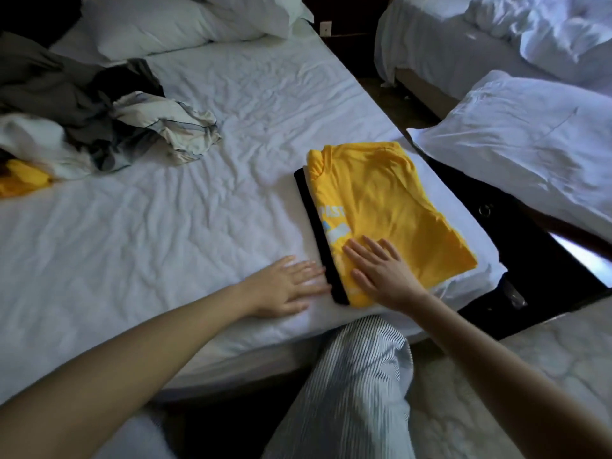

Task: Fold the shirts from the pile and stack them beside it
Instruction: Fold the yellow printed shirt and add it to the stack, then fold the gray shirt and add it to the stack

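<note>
Folded yellow shirt: soft knit cloth, matt, smooth save for shallow folds, with a pale printed patch near its left edge; black garment beneath it: matt dark cloth, weave too dark to tell; pile of unfolded shirts: limp, crumpled matt cloth in grey, black, white, yellow and cream with dark stripes. Bed sheet and pillows: white woven cloth, matt, finely creased. Nightstand: dark, hard, glossy surface, seemingly lacquered wood, with a small shiny ring, metal by its look; trousers: thin striped cloth, matt, wrinkled.
</note>
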`<move>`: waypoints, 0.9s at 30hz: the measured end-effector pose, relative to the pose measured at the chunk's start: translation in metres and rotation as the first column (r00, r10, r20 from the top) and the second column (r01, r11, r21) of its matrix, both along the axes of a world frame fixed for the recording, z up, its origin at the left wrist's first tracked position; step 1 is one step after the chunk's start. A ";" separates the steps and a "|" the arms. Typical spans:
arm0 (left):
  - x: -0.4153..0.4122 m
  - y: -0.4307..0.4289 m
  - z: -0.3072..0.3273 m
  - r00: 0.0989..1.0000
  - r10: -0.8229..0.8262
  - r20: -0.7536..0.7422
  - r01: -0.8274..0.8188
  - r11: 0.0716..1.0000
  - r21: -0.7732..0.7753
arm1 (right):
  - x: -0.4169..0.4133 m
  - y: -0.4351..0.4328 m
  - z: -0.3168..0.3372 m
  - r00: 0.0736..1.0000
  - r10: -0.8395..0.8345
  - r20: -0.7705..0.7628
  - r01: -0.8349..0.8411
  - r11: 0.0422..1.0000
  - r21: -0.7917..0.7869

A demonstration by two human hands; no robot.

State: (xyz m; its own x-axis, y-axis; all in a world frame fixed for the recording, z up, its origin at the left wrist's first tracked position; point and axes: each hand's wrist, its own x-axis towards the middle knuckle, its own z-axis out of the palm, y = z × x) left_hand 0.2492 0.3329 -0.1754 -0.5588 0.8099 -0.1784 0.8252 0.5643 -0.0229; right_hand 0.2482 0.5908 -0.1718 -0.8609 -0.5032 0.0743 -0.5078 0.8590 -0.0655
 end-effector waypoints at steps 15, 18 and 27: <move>0.030 -0.180 0.007 0.416 0.761 0.497 -0.908 0.324 0.264 | -0.017 -0.209 0.028 0.961 0.120 0.248 -0.098 0.990 -0.099; 0.031 -0.201 0.005 0.362 0.743 0.563 -0.924 0.204 0.324 | -0.028 -0.236 0.027 0.950 0.124 0.286 -0.097 0.989 -0.108; -0.024 -0.249 0.002 0.248 0.731 0.636 -0.917 -0.034 0.397 | -0.087 -0.289 0.018 0.960 0.066 0.270 -0.012 0.980 -0.197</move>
State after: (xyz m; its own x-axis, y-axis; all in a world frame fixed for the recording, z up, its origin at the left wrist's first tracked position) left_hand 0.2250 0.0842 -0.1734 -0.9369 -0.3149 -0.1517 -0.3203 0.5995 0.7335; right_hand 0.1609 0.3021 -0.1542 -0.8416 -0.5363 -0.0637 -0.4796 0.7964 -0.3683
